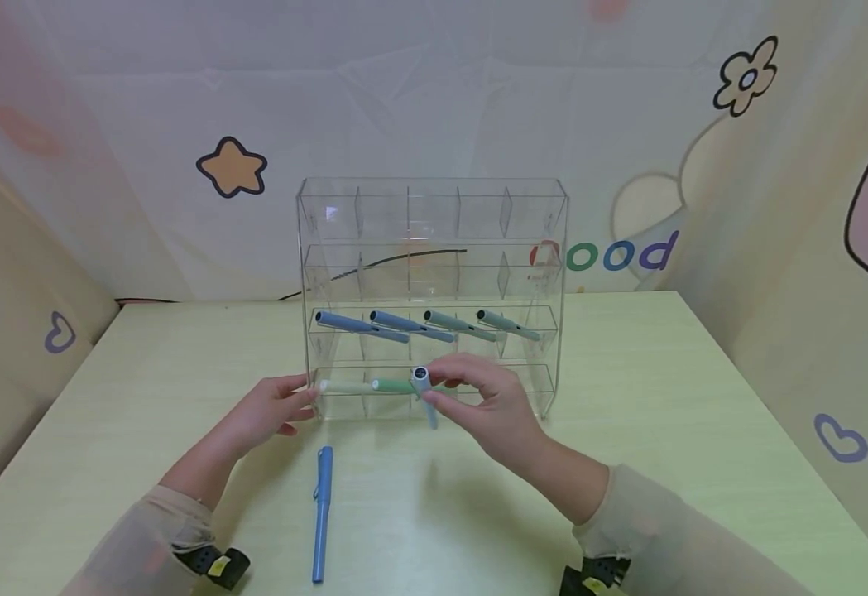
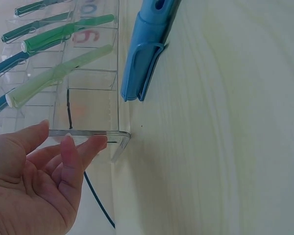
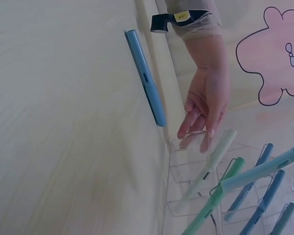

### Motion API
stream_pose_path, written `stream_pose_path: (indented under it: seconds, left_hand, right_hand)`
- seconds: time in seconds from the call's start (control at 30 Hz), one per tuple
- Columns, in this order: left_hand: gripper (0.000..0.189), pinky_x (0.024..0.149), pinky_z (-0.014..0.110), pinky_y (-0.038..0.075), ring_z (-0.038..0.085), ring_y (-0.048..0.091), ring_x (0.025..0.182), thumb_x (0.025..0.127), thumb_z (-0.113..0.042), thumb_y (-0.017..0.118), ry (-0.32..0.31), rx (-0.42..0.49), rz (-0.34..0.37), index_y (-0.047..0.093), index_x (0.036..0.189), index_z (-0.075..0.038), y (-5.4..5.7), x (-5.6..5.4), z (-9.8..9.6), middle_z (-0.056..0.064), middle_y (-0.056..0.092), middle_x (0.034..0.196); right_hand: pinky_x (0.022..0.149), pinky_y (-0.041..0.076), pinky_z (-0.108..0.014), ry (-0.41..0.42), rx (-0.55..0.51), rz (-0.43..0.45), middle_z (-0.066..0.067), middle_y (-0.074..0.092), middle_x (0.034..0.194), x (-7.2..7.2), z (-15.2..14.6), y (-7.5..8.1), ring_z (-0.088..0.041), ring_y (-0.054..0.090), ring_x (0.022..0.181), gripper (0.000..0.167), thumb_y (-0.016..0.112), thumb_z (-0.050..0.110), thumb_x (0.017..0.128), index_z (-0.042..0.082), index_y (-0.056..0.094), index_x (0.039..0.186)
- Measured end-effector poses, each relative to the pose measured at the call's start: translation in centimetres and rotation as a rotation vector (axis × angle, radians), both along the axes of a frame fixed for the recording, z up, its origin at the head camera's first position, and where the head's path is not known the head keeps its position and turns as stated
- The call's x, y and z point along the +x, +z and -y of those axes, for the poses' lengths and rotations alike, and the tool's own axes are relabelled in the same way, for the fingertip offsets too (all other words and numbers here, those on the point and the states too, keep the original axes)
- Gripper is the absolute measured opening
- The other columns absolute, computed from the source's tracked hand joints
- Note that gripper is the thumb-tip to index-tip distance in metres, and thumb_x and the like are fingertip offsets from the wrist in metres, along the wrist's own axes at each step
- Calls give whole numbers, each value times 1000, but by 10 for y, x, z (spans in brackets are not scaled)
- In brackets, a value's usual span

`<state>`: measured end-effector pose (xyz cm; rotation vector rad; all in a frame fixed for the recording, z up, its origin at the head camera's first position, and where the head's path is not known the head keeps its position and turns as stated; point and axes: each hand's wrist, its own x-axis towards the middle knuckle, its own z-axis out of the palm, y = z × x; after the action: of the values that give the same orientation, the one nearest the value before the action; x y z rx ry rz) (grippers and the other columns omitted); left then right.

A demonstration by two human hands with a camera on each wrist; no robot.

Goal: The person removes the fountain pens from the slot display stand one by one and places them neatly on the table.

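My right hand (image 1: 489,410) pinches a light blue pen (image 1: 427,399) between thumb and fingers, in front of the bottom tier of a clear acrylic pen rack (image 1: 302,273). The pen's round end points toward the head camera. My left hand (image 1: 266,411) holds the rack's lower left side, thumb and fingertips at the panel edge in the left wrist view. A pale green pen (image 1: 346,386) and a green pen (image 1: 391,386) lie in the bottom tier. On the table in front, a blue pen (image 1: 323,513) lies lengthwise with its clip at the left.
The tier above holds two blue pens (image 1: 359,326) and two grey-green pens (image 1: 459,325), all slanted. Thin dividers split each tier. The rack stands near the back edge of the pale table (image 1: 664,463). A printed curtain (image 1: 434,99) hangs behind and at both sides.
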<state>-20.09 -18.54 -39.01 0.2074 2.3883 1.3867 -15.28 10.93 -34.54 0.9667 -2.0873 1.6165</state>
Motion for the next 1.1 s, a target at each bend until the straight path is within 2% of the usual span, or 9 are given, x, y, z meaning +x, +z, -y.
stream_pose_path:
  seconds: [0.2,0.4,0.53,1.1]
  left_hand:
    - [55,75,35,51,35,55,114,98,-30,48,1,5,14,36,141,2,-1,0,0,25,48,132]
    - [55,74,36,52,34,55,113,98,-28,48,-9,16,0,34,141,4,-4,0,2,26,47,133]
    - [55,75,37,52,34,55,113,99,-28,47,-12,19,-4,34,141,4,-4,-1,2,26,47,133]
    - [55,74,36,52,35,54,114,99,-27,47,-20,23,-13,33,141,5,-4,-1,2,26,46,134]
  right_hand:
    - [76,52,-33,10,-21,157,-6,68,94,5,8,-7,-17,62,84,18,70,0,81,0,69,99]
    - [75,53,-32,25,-109,370,-14,68,96,8,14,-13,-18,64,84,23,69,-2,81,-5,66,103]
    - [77,53,-30,37,-153,476,-15,67,98,7,16,-17,-18,64,84,25,68,-2,81,-7,65,105]
    - [84,50,-33,39,-208,734,-11,66,100,8,36,-39,-17,64,90,27,69,3,83,-7,64,107]
